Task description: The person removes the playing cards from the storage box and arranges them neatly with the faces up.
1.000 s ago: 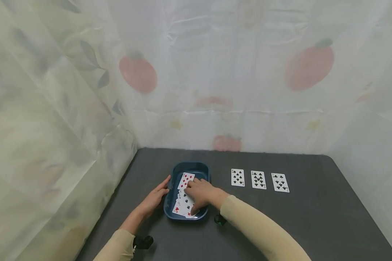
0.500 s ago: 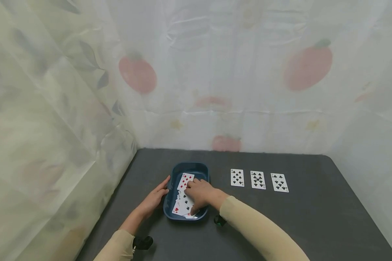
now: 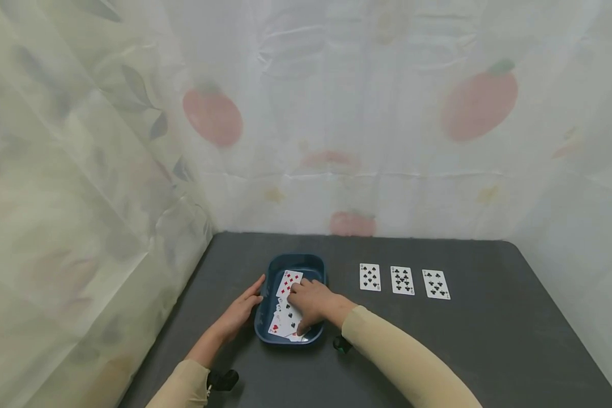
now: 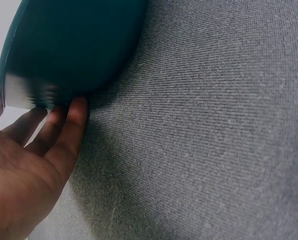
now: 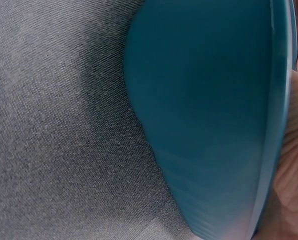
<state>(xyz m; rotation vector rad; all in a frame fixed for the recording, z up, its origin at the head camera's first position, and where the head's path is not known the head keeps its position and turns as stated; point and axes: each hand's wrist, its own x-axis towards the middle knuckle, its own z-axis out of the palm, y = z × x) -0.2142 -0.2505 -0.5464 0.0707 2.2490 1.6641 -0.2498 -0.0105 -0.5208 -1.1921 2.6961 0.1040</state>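
Left hand (image 3: 238,313), fingers extended, touches the tray's (image 3: 297,262) left wall. Right hand (image 3: 313,301) crosses its right rim onto cards (image 3: 285,321), grip unclear. Table (image 3: 500,323) spreads rightward.

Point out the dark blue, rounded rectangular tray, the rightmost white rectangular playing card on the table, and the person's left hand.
Dark blue tray (image 3: 297,262), head view: bare inside at its far end.
Rightmost playing card (image 3: 436,284), head view: middle of its face.
Left hand (image 3: 238,311), head view: back of the hand.

three cards (image 3: 403,280) right of tray (image 3: 298,262)
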